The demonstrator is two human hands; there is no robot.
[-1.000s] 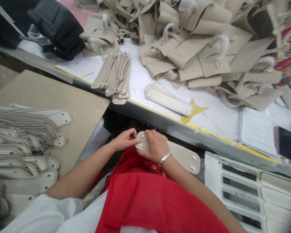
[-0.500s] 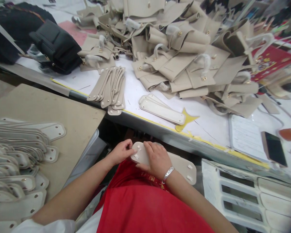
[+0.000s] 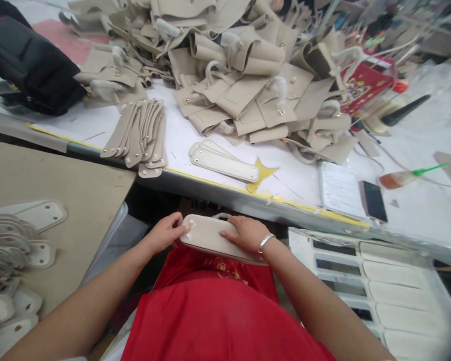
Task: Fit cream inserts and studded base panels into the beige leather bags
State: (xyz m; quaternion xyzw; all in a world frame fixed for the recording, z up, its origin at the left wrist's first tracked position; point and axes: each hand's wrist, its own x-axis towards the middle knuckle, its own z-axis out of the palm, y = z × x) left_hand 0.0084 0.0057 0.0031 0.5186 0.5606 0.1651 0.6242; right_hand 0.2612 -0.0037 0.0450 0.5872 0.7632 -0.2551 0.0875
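A long beige panel (image 3: pixel 206 234) with rounded ends, like a bag base, is held over my lap between both hands. Small white tabs stick up near its left end. My left hand (image 3: pixel 168 231) pinches that end, thumb on top by the tabs and fingers curled beneath. My right hand (image 3: pixel 249 233) grips the panel farther right from its far edge, thumb lying across the top. Part of a pale loop (image 3: pixel 222 216) shows behind the panel beside this hand; I cannot tell what it belongs to. The panel's right end is hidden by my right hand and wrist.
Matching beige panels (image 3: pixel 139 133) are stacked on the white table, near paler strips (image 3: pixel 225 164) and a yellow scrap (image 3: pixel 263 175). Beige bag parts (image 3: pixel 244 95) pile up behind. Pale panels (image 3: pixel 15 235) lie on the left board. A slotted white rack (image 3: pixel 334 250) stands right.
My right hand has shifted along the panel and its grip has changed, with the thumb now on top. The panel has tilted, and the view has swung to the right.
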